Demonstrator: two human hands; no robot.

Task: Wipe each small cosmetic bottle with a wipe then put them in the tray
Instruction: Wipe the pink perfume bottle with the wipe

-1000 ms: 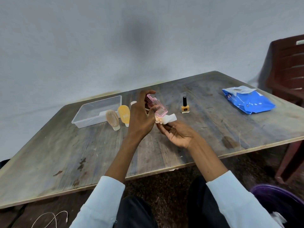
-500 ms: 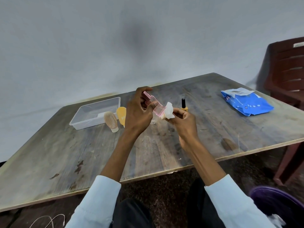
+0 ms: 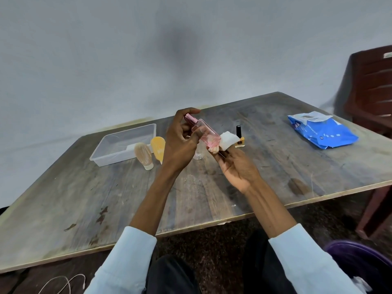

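Above the middle of the desk, the left hand grips the tilted pink rectangular glass bottle, baring its base to the folded white wipe pinched in the right hand.

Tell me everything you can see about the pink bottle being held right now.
The pink bottle is a small, flat-sided, see-through container with pink-tinted walls and a darker metallic pink cap at its upper end. It is held in the air above the table, tilted with the cap up and to the left. The left hand grips its upper part, fingers curled round it. At its lower end the right hand presses a folded white wipe against it.
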